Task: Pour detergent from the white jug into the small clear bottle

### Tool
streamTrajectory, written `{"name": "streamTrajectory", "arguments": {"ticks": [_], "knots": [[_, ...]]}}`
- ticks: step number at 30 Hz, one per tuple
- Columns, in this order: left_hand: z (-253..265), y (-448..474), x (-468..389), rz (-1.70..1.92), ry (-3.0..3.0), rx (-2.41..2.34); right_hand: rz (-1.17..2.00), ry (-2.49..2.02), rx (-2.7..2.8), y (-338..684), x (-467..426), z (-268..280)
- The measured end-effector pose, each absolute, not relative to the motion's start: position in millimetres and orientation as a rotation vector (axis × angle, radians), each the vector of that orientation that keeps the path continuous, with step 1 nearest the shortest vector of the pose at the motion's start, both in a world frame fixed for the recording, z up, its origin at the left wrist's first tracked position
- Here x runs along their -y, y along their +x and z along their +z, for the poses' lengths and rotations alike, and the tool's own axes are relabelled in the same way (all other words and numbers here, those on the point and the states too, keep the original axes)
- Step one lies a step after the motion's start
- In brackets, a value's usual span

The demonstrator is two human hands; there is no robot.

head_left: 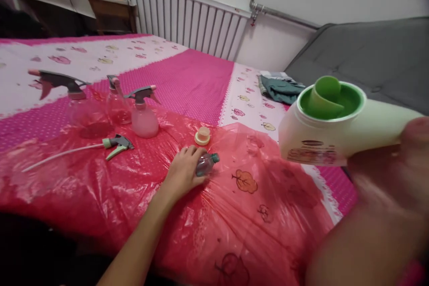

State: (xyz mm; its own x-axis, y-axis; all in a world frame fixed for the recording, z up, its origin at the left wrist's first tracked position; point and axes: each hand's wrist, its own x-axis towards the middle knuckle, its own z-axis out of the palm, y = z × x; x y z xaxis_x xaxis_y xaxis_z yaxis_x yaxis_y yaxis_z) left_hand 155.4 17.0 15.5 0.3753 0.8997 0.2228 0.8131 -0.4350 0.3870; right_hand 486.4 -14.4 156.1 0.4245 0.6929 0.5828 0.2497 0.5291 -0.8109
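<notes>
My left hand [186, 170] is closed round a small clear bottle [205, 165] with an uncapped greenish neck, tilted to the right over the red plastic sheet [147, 183]. On the right, my right hand [389, 165], blurred, grips a large whitish jug [313, 143] by its handle. The jug is raised close to the camera, and a green spout [326, 96] shows in its open mouth. Just beyond the small bottle sits a pale yellow cap [203, 136]. A loose grey-green spray trigger [118, 144] with a long tube lies to the left.
Spray bottles with trigger heads stand on the sheet: a larger one [80, 116] at left, one [117, 105] behind, and one with cloudy pinkish liquid [145, 120]. Folded cloth [281, 88] lies farther back. A grey headboard [368, 53] and white radiator [187, 15] border the bed.
</notes>
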Motion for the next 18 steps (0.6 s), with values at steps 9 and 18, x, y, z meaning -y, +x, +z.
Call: {"name": "streamTrajectory", "arguments": {"ticks": [9, 18], "knots": [[14.1, 162.0, -21.0, 0.582, 2.475, -1.516, 0.319, -1.013, 1.135, 507.8, 6.5, 179.3], [11.8, 153.6, -23.0, 0.647, 2.379, -1.499, 0.53, -0.871, 0.95, 478.5, -6.9, 200.3]]}}
